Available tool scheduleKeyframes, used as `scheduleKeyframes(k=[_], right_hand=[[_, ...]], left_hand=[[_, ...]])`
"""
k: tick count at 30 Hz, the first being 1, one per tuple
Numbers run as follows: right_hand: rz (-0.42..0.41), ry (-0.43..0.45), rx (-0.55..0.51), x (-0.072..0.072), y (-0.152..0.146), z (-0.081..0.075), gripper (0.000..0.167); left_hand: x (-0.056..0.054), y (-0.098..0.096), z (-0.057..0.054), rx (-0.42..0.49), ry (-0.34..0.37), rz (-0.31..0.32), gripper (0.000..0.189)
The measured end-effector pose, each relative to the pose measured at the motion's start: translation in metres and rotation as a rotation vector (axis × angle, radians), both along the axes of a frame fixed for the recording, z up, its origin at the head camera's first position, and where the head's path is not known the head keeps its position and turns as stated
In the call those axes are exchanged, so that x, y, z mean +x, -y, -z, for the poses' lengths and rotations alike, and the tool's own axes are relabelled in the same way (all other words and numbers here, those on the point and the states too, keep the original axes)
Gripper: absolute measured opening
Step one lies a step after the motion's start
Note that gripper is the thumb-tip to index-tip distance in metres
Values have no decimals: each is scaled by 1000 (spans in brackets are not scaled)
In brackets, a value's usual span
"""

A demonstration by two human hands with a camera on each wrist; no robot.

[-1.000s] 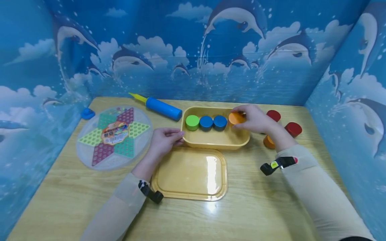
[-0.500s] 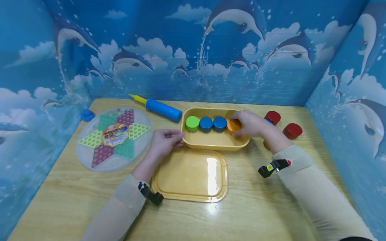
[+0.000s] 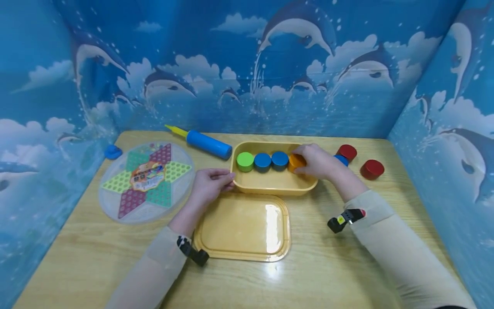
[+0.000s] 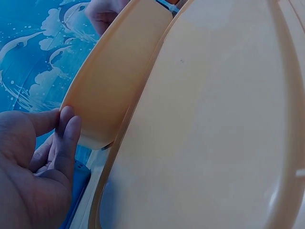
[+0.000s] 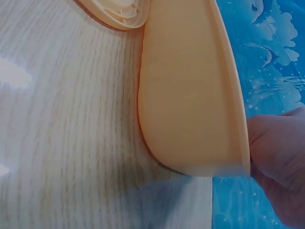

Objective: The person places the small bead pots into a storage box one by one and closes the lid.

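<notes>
A yellow plastic tub [image 3: 275, 185] stands at the back of the table. My left hand [image 3: 210, 184] pinches its left end at the rim; in the left wrist view the fingertips [image 4: 69, 117] meet at that edge. Reaching into the right side of the tub, my right hand [image 3: 314, 161] grips an orange round block [image 3: 296, 163]. It sits right beside a blue block [image 3: 279, 160], in a row with another blue block [image 3: 263, 162] and a green block [image 3: 245, 162]. In the right wrist view the tub wall hides the right fingers.
A yellow lid [image 3: 243, 227] lies in front of the tub. To the right are two red blocks [image 3: 372, 169] and a partly covered blue one [image 3: 341, 159]. A star-patterned round game board [image 3: 146, 182], a blue hand pump [image 3: 208, 145] and a small blue object [image 3: 113, 152] lie left.
My right hand has brought the orange block left and down inside the tub, up against the blue block. The left hand stays at the rim. The head view has tilted slightly.
</notes>
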State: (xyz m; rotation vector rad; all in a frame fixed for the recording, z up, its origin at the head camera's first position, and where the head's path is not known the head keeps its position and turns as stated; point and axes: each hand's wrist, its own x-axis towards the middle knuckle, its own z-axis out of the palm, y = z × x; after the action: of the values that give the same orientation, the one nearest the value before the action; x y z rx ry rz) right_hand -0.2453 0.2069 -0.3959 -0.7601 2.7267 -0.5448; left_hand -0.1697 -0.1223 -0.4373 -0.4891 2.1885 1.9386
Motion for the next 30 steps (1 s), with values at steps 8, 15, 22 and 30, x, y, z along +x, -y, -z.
scheduleKeyframes(k=[8, 15, 22, 30], right_hand=[[25, -13, -22, 5, -4, 0, 56], [55, -57, -102, 18, -12, -12, 58], [155, -67, -148, 39, -33, -25, 63], [263, -100, -191, 58, -64, -29, 66]], left_hand=[[2, -3, -1, 9, 1, 2, 27], [3, -3, -1, 35, -16, 5, 27], [4, -1, 0, 30, -18, 4, 28], [3, -1, -1, 41, -41, 6, 29]])
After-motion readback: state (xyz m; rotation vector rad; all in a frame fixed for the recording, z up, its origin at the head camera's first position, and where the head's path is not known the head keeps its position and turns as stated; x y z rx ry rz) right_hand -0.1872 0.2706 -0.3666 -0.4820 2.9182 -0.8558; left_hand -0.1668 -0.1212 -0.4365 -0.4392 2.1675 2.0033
